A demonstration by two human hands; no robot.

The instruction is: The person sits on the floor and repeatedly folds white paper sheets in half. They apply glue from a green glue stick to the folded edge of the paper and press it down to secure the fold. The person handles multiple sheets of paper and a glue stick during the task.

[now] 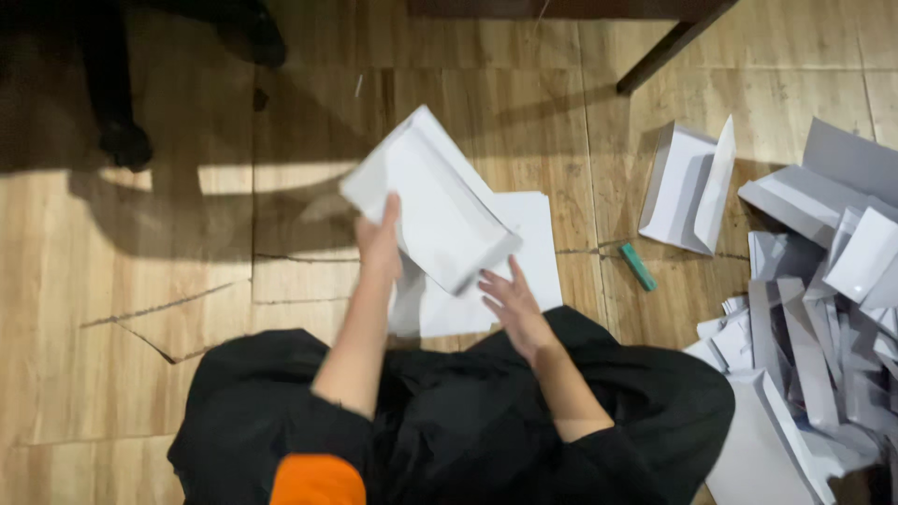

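While the person sits on the wood-patterned tile floor (140,281) with black-clothed legs (468,421) spread in the near middle of the view, the left hand (379,245) grips a white folded paper envelope (430,201) by its near left edge, fingers closed around the paper, and holds it tilted above the floor, its long open flap running along the far right side. Just right of it and nearer, the right hand (513,304) lies open with fingers spread apart, pressing flat on a white sheet of paper (524,252) that lies on the floor under the raised envelope. Further right stands a second white envelope with its flap lifted (687,187), and just near of that lies a small green oblong object (639,266), well apart from both hands. Along the right edge sprawls a loose heap of white and grey paper pieces and envelopes (814,327), reaching from the far right down to the near corner. At the far side a dark slanting furniture leg (669,47) meets the floor, and someone's dark shoe (126,145) rests at the far left.
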